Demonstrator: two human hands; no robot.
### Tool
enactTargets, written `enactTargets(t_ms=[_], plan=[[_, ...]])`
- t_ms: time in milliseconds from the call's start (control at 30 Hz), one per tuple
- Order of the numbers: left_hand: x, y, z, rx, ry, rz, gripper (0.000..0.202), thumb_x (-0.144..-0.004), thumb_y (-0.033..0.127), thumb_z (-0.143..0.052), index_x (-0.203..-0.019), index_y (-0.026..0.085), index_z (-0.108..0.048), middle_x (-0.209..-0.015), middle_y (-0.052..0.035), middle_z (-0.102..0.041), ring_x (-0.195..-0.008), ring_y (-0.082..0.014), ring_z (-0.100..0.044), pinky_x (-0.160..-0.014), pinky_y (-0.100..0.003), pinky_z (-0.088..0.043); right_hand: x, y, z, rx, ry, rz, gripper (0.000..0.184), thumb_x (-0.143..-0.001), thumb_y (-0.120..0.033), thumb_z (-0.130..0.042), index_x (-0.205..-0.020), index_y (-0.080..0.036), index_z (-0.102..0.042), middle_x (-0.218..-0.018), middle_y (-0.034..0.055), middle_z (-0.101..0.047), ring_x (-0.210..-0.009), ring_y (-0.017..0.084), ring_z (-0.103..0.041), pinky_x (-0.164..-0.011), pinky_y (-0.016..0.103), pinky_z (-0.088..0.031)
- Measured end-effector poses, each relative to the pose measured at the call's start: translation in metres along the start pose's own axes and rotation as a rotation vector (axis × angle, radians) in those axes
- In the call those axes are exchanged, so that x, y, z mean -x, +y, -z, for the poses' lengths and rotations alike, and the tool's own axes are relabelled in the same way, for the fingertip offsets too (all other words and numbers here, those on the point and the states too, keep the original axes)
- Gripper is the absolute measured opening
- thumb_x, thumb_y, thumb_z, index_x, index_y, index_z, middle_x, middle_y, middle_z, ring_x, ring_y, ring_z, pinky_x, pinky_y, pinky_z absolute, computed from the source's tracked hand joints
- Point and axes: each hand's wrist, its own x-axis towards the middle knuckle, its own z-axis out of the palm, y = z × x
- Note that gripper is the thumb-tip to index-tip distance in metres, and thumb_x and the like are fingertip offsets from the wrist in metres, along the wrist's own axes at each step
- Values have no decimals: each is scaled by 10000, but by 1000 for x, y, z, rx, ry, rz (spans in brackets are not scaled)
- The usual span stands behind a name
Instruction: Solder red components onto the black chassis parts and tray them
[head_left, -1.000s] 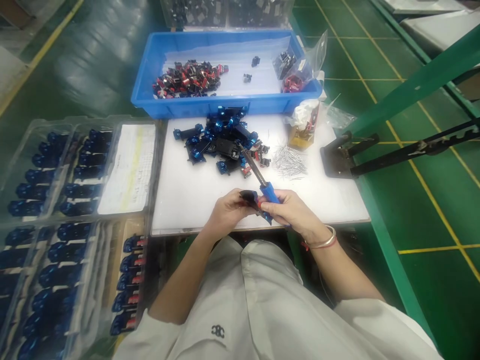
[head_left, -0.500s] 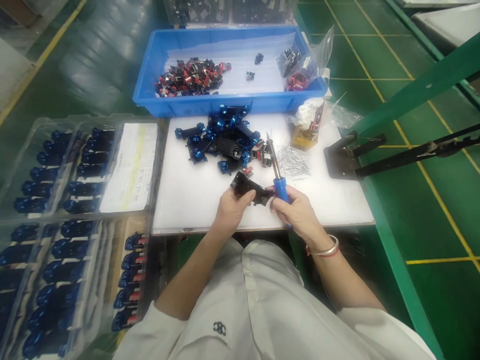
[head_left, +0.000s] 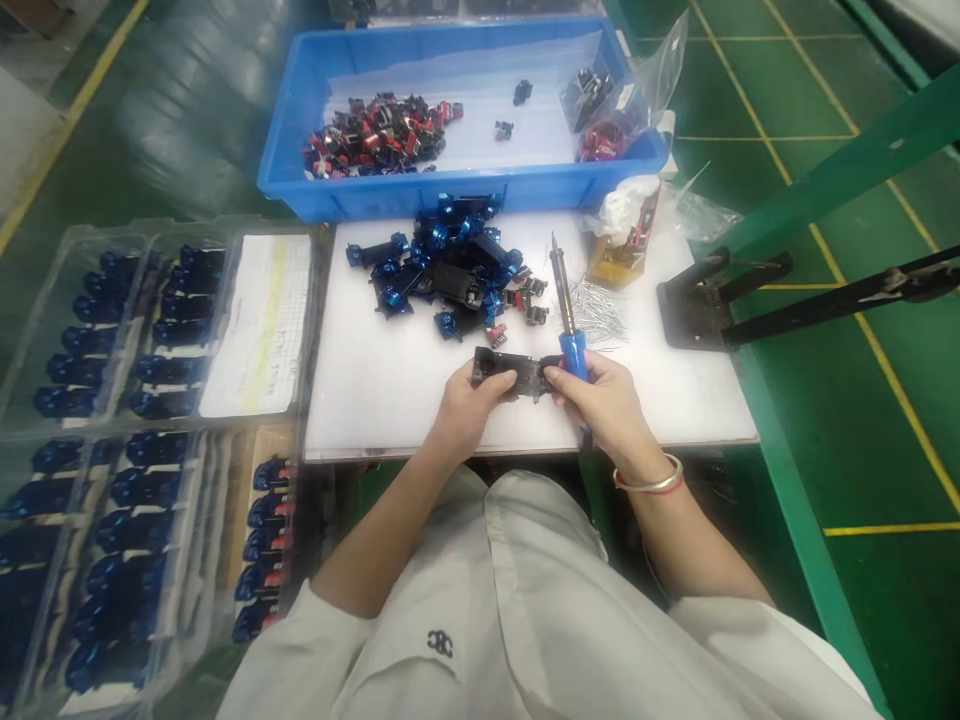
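Observation:
My left hand [head_left: 463, 408] grips one end of a long black plastic housing [head_left: 517, 372], thumb on top, just above the near part of the white worktop [head_left: 390, 400]. With a blue handle, a soldering iron [head_left: 573, 345] is held in my right hand [head_left: 606, 405], its tip pointing up and away. The thumb and fingers of that same hand also touch the right end of the housing. Beyond my hands lies a pile of blue and black housings [head_left: 450, 270]. Small red and black connectors [head_left: 535, 314] lie at the pile's right side.
A blue bin [head_left: 405, 200] with small red and black parts stands behind the pile. Thin metal wires [head_left: 600, 312] lie beside a yellowish box [head_left: 616, 262]. At right is a black metal stand [head_left: 694, 315]. Clear trays [head_left: 142, 430] with blue parts and a paper sheet [head_left: 259, 330] sit left.
The housing has been turned more level, its right end now beneath my right thumb. The soldering iron has shifted slightly right in the picture, still in my right hand. The whole view has moved a little.

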Motion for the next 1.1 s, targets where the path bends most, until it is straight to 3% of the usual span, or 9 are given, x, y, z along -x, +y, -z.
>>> enactTargets(t_ms=[233,433,633,767,933,1100], plan=[[-5,15,1,-64,-40,41,393,-630,267,-811,-980,164,-667,-959,-46,-678,-826,-170,-659,-745,-335,-595,-7,-9,7,26,-65,-20,383,-623,-492,-799,-699,-188,-580,-453,-53,-495,-331,56,-310,-327,206,-166],[-7,13,5,-170,-49,-29,378,-709,275,-756,-1061,148,-705,-1033,-74,-724,-944,-209,-677,-919,-391,-563,-15,-8,9,72,-104,-17,364,-651,-491,-771,-727,-180,-598,-460,-55,-484,-351,59,-298,-340,213,-165],[-11,10,2,-295,60,-116,388,-747,279,-715,-1117,160,-712,-1158,-89,-713,-1081,-255,-649,-993,-410,-519,-17,-9,15,269,27,174,309,-718,-462,-714,-812,-169,-696,-545,-24,-561,-459,107,-429,-439,245,-319],[-15,14,-2,-321,139,-162,348,-766,226,-687,-1110,182,-714,-1174,-71,-713,-1099,-242,-644,-1009,-382,-502,2,-12,37,437,116,226,311,-755,-497,-696,-822,-194,-730,-557,-20,-562,-517,146,-482,-510,279,-397],[-18,16,-5,-328,199,-189,297,-755,178,-689,-1050,195,-721,-1097,-51,-738,-1022,-230,-667,-969,-376,-517,40,-9,65,596,79,199,332,-830,-526,-623,-860,-220,-752,-608,13,-639,-525,178,-546,-499,293,-446],[-21,11,-5,-297,205,-194,293,-750,171,-693,-1041,196,-716,-1092,-52,-741,-1028,-232,-670,-988,-384,-509,62,-1,70,744,73,271,377,-871,-536,-579,-963,-232,-782,-643,31,-692,-575,221,-634,-544,318,-505]])
